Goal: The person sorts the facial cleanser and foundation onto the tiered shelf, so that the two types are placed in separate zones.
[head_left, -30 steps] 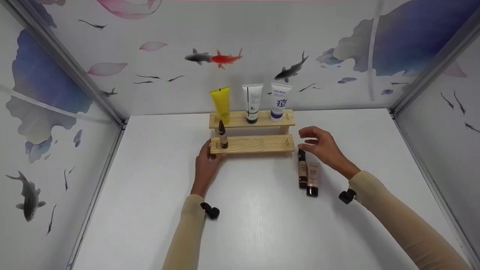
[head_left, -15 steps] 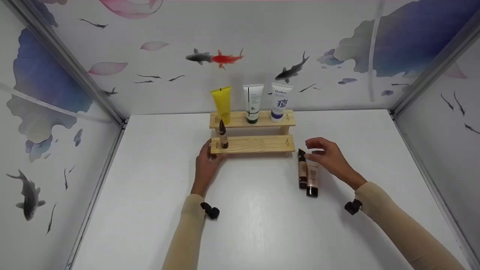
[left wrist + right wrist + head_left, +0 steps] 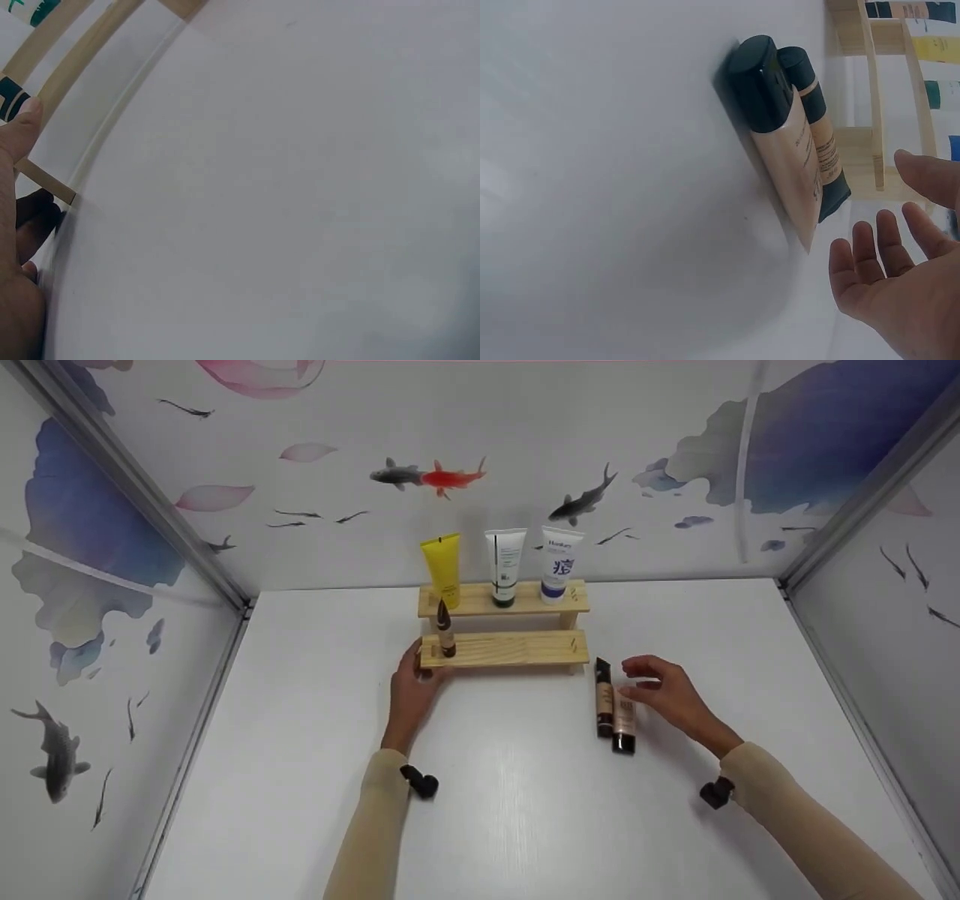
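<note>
My left hand holds the left end of a two-tier wooden rack. In the left wrist view its thumb is at the shelf and its other fingers are by the rack's leg. My right hand, fingers loosely bent and holding nothing, hovers at the upper end of a pinkish-beige BB cream tube. That tube, black-capped, lies against a slimmer black-and-beige cosmetic tube. Both lie on the white table, right of the rack. A small dark-tipped tube stands on the lower shelf's left end.
On the upper shelf stand a yellow tube, a white tube with a dark green cap and a white-and-blue tube. Printed panels enclose the white table at the back and sides.
My right hand has moved down and to the right, from beside the rack to the BB cream tube's upper end. My left hand and the rack have stayed in place.
</note>
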A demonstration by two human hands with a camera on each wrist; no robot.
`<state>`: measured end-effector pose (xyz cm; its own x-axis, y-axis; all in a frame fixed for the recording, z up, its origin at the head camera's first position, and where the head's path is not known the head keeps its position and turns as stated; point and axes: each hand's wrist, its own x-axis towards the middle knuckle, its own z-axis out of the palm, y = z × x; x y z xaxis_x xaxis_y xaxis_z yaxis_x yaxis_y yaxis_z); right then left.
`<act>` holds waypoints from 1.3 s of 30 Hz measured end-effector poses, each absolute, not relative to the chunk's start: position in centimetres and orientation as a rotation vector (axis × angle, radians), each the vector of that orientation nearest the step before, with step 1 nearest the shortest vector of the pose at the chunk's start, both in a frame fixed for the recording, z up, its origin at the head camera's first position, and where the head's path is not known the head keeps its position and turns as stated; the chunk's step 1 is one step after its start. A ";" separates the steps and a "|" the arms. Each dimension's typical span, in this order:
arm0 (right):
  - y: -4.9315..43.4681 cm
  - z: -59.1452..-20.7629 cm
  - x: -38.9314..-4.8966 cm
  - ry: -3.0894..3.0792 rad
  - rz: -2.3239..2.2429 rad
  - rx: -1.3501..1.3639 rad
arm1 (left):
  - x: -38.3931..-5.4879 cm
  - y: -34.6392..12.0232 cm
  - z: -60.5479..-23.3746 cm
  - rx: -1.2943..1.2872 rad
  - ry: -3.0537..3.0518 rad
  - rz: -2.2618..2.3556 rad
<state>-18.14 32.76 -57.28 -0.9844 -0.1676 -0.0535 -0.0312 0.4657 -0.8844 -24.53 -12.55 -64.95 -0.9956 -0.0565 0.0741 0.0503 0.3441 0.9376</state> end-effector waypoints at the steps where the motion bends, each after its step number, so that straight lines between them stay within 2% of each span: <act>1: 32.9 -57.4 -18.1 2.576 -1.541 -0.173 | -24.5 -12.5 -64.9 0.009 -2.500 -1.745; 39: 35.6 -60.1 -17.3 2.658 -1.191 -0.177 | -24.3 -12.6 -64.9 0.009 -2.499 -1.766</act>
